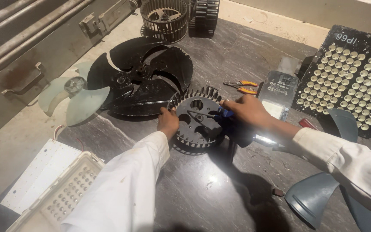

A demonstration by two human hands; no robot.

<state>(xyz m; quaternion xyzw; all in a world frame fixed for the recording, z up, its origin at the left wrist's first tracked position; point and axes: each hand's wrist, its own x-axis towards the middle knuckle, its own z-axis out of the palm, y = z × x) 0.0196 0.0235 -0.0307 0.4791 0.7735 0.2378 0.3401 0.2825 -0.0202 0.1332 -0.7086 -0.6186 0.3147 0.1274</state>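
Observation:
A black round blower wheel (197,122) with many small vanes lies flat on the dark stone floor. My left hand (167,122) grips its left rim. My right hand (245,109) is at its right side, closed around a screwdriver with a blue handle (225,113); the thin shaft points left to the wheel's hub. Both arms wear white sleeves.
A large black fan blade (144,79) and a pale translucent fan (71,96) lie behind the wheel. Two more blower wheels (164,19) stand at the back. Orange-handled pliers (242,87), LED panels (348,81), a white LED housing (59,195) and grey fan blades (314,195) surround me.

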